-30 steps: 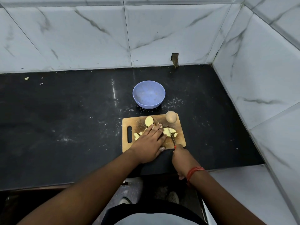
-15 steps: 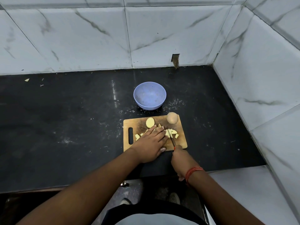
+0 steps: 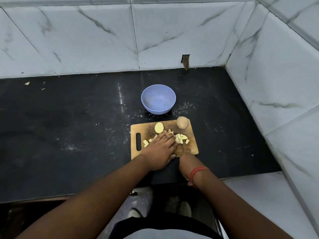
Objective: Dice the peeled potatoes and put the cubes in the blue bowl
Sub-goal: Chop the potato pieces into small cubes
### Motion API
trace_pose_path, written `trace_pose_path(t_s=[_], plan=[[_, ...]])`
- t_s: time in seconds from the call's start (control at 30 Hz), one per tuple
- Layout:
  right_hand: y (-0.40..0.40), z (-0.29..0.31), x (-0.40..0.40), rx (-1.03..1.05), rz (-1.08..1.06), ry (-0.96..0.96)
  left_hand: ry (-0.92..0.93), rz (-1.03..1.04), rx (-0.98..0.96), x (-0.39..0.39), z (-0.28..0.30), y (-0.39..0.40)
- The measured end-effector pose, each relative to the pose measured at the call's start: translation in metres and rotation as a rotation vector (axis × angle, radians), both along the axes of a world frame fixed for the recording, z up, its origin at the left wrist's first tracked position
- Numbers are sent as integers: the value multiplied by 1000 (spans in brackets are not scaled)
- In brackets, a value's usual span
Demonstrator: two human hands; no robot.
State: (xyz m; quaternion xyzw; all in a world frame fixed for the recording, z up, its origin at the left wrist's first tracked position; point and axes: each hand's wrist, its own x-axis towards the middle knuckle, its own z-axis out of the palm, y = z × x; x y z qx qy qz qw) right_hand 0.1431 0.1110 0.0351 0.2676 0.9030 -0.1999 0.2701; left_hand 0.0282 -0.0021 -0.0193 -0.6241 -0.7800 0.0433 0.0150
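A wooden cutting board lies on the black counter. On it are a yellow potato half, a whole potato at the far right corner, and several cut potato pieces. My left hand lies flat over the pieces in the board's middle, fingers pressing on potato. My right hand grips a knife whose thin blade stands just right of my left fingertips, among the pieces. The blue bowl stands behind the board with nothing in it.
The black counter runs left, with small scraps at the far left. Marble-tiled walls close the back and right side. A white ledge lies at the near right. My feet show below the counter edge.
Both hands stay in place on the board; the knife has shifted only slightly among the pieces. The view has tilted a little.
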Motion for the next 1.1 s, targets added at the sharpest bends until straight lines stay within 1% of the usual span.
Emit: trace_pose_path(t_s=[0.1,0.17,0.2,0.23,0.27,0.33,0.43,0.47,0.5,0.57,0.63,0.7,0.8,0.87,1.0,1.1], plan=[[-4,-10,18,-12,-75,-37,6,18,-18,1,1,1],[-6,-18,32,23,-128,-83,6,30,-18,2,0,1],[-6,-17,37,47,-130,-114,1,37,-10,3,0,1],[-5,-12,41,29,-125,-136,-9,47,3,5,-1,1],[-1,-11,45,-34,-132,-99,-21,62,21,7,-1,1],[13,-3,53,-288,-229,11,-59,102,60,9,1,1],[22,9,68,-717,-501,112,-129,175,97,14,4,2],[22,15,70,-834,-582,179,-136,191,109,15,6,4],[23,19,71,-924,-648,256,-136,199,119,16,8,5],[28,25,69,-1029,-751,401,-127,164,129,21,9,10],[37,25,67,-1056,-813,497,-104,61,117,27,7,20],[43,25,64,-1057,-828,531,-76,-3,72,34,4,33],[50,23,60,-1051,-798,538,-67,73,-50,39,4,52],[54,22,58,-1039,-768,528,-26,107,-89,36,5,54],[61,20,53,-1025,-700,514,65,130,-89,22,4,30],[64,17,45,-1007,-669,506,41,164,-29,12,6,10]])
